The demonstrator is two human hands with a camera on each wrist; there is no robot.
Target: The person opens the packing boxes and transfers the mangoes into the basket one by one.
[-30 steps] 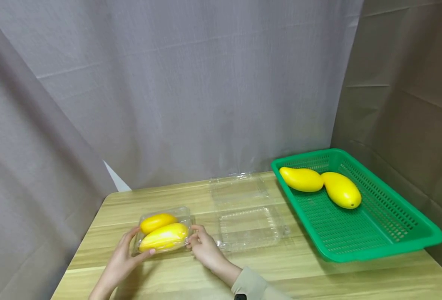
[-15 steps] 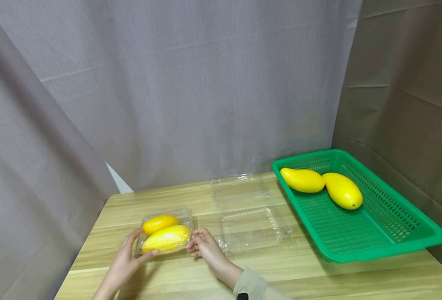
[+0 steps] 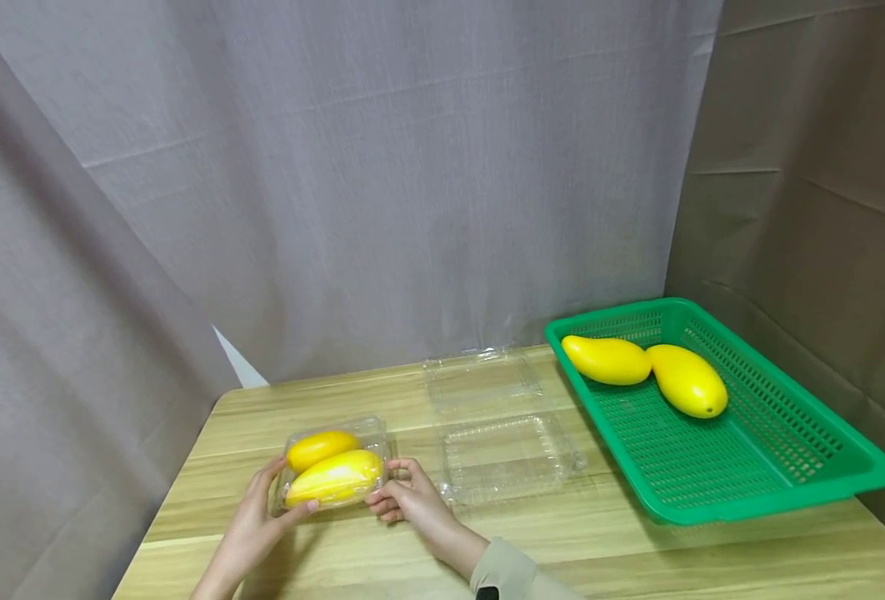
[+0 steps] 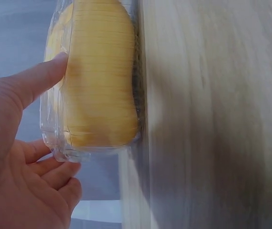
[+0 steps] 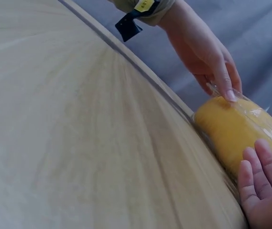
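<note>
Two yellow mangoes, one behind point(image 3: 322, 450) and one in front point(image 3: 337, 478), lie side by side inside a clear plastic clamshell box point(image 3: 372, 430), its lid down over them. My left hand point(image 3: 251, 521) grips the box's left end, the thumb on the near side and the fingers round the far side. At the right edge, my right hand point(image 3: 422, 510) pinches the box between thumb and index finger, other fingers curled below. In the left wrist view, the left thumb touches the plastic over a mango point(image 4: 100, 71). The right wrist view shows most of the right hand's point(image 5: 264, 195) thumb cut off.
Right of my right hand, an open clear clamshell box point(image 3: 502, 458) lies on the wooden table point(image 3: 382, 558), its lid point(image 3: 480, 379) folded back towards the curtain point(image 3: 442, 183). A green basket point(image 3: 727, 492) holding two mangoes point(image 3: 686, 381) stands at the right.
The right hand's thumb and fingers have shifted slightly along the box's right edge, its lower fingers curling in. The left hand keeps its grip, and the box barely moves.
</note>
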